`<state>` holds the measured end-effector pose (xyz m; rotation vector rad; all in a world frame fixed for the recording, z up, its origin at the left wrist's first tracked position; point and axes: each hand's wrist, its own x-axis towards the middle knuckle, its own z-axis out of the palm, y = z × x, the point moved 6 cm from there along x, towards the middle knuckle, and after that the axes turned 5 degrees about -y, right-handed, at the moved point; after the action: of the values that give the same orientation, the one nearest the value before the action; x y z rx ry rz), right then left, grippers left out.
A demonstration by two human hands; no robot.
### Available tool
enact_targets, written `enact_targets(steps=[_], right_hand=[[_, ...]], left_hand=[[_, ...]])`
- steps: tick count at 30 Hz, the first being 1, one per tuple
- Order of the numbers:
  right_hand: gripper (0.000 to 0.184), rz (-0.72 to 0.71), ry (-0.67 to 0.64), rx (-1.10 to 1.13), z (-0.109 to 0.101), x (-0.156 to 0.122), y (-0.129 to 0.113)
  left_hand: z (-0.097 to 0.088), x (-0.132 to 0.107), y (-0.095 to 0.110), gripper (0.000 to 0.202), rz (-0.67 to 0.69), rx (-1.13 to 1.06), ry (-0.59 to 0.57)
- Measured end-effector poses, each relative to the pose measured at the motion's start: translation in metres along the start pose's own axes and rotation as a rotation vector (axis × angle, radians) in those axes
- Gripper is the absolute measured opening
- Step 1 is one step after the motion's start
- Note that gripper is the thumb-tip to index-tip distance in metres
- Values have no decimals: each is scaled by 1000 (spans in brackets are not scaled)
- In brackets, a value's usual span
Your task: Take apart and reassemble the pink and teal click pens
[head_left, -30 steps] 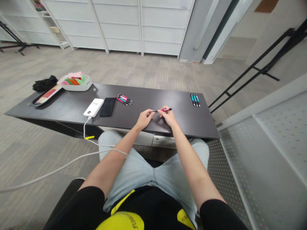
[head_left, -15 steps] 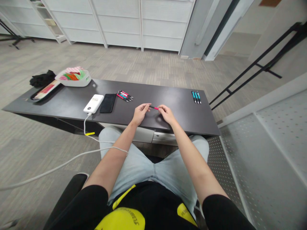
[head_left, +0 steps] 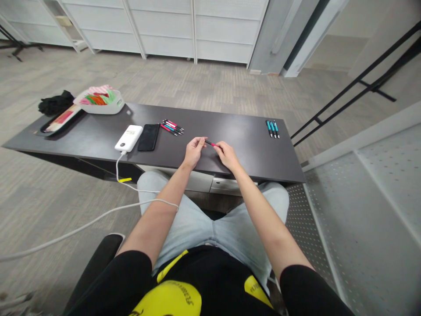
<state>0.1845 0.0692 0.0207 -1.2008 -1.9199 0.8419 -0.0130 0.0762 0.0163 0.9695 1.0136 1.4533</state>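
Both my hands hold one red and black pen (head_left: 211, 143) just above the dark table (head_left: 237, 140), near its front edge. My left hand (head_left: 194, 150) pinches the pen's black end. My right hand (head_left: 226, 154) is closed round the red end, and most of that end is hidden by my fingers. A small bunch of red and teal pens (head_left: 172, 126) lies on the table to the left of my hands. Three teal pens (head_left: 272, 128) lie side by side at the far right.
A white power bank (head_left: 128, 137) with a white cable (head_left: 82, 226) and a black phone (head_left: 148, 136) lie left of the pens. A white basket of coloured items (head_left: 98, 99), a long tray (head_left: 59, 120) and a black cloth (head_left: 52, 103) sit at the far left. A perforated metal shelf (head_left: 368, 210) stands on my right.
The pen has turned from lying level between my hands to slanting, and my right hand has slid over its red end. My head has tilted slightly, shifting the view.
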Motion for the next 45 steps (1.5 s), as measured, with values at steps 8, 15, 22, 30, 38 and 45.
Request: enact_targets(steps=[8,15,22,30,38,45], right_hand=[[23,-46,78,-2,-5,-5,2],[37,30,127,-19,-8,-8,-1],[27,78,95,36,-10,-13,-8],[25,55,94,50,-11,-13,-10],[32,25,89,24,-10,-10,-4],[22,68,109,26,-10,-13,1]], left_hand=[[0,-3,0,32,10,33,8],[1,-6,4,24,3,89,-33],[1,-9,7,25,-10,108,-24],[3,-10,9,29,-11,121,-39],[6,-11,9,30,-26,122,-35],[1,-10,7,22,7,99,3]])
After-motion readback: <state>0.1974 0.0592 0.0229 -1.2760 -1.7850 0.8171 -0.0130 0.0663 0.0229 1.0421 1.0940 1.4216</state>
